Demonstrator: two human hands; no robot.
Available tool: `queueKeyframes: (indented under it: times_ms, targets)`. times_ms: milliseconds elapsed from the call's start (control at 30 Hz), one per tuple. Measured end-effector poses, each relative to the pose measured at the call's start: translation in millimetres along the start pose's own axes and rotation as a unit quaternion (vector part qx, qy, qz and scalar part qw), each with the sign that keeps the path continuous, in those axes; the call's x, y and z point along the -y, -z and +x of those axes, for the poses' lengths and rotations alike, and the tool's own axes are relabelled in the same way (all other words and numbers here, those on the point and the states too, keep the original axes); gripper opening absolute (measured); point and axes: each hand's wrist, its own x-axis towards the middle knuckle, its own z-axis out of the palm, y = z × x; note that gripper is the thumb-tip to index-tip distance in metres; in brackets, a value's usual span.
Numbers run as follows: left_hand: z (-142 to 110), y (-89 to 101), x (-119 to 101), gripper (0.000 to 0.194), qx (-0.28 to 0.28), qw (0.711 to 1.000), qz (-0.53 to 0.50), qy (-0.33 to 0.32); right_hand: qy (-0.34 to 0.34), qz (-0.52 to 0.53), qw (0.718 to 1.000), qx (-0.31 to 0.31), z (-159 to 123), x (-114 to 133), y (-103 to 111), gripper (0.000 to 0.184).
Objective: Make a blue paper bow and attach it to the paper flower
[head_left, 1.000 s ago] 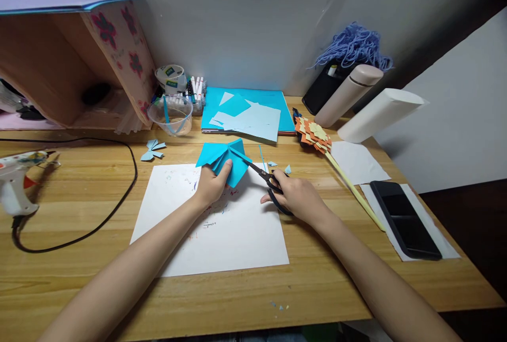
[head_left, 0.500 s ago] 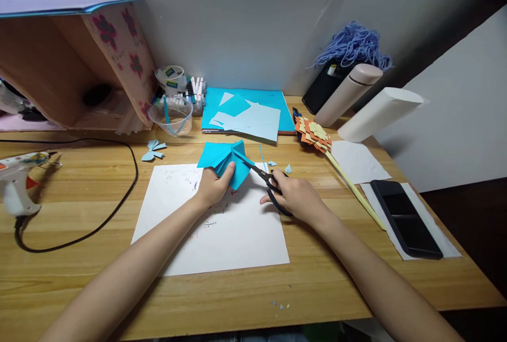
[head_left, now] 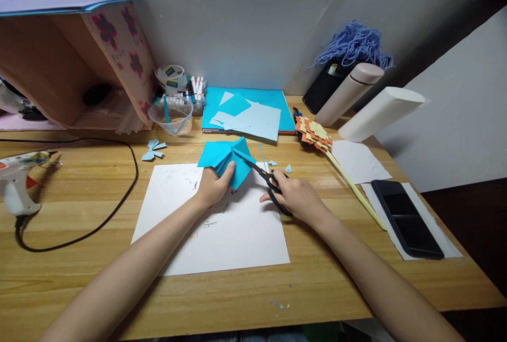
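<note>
Over the far part of a marked white sheet [head_left: 237, 236], my left hand [head_left: 216, 186] pinches a folded piece of bright blue paper [head_left: 240, 173], thumb on top and other fingers hidden beneath. My right hand [head_left: 299, 197] grips black-handled scissors [head_left: 262, 173] by the loops. The blades reach into the blue paper from the right, along a raised fold. A thin blue strip [head_left: 263, 156] and small pale-blue scraps [head_left: 288, 168] lie just beyond the scissors. A cut pale-blue paper shape [head_left: 153, 150] rests on the table to the left.
A glue gun [head_left: 19, 183] with a looping black cord lies left. Behind stand a clear plastic cup [head_left: 171, 116], markers [head_left: 197, 88] and a blue stack with paper pieces [head_left: 253, 120]. Right are a paper flower [head_left: 315, 133], a flask [head_left: 348, 94] and a phone [head_left: 407, 218].
The right-hand flap of the blue paper has lifted slightly and spread around the scissor blades. Both hands stay in nearly the same place.
</note>
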Motion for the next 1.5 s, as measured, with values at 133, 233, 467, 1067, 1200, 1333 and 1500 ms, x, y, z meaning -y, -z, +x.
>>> queueKeyframes:
  times_ms: [133,233,467,1067,1200,1333,1500]
  targets:
    - [0.0,0.1,-2.0,0.025,-0.001,1.000,0.010,-0.001,0.000,-0.005,1.000,-0.002,0.0,0.2,0.0,0.046]
    - [-0.1,0.0,-2.3,0.025,-0.005,1.000,0.012,0.006,0.007,-0.009,1.000,-0.008,0.0,0.0,-0.1,0.046]
    - [-0.9,-0.1,-1.4,0.025,-0.005,1.000,0.004,0.014,0.014,-0.017,1.000,-0.020,0.3,-0.5,-0.8,0.045]
    - [-3.1,0.6,4.1,0.020,0.008,0.999,0.031,-0.030,0.015,-0.001,1.000,0.007,-0.8,1.5,-1.0,0.046]
    - [-2.1,0.7,1.9,0.020,0.016,0.998,0.048,-0.040,0.018,0.004,1.000,0.010,-0.4,1.1,-1.1,0.048]
    - [-2.0,0.6,1.1,0.021,0.017,0.998,0.051,-0.044,0.020,0.009,1.000,0.014,-0.2,1.1,-1.2,0.049]
    - [-2.6,0.4,-0.9,0.021,0.008,0.999,0.043,-0.015,0.008,0.030,0.999,0.026,0.0,1.5,0.1,0.049]
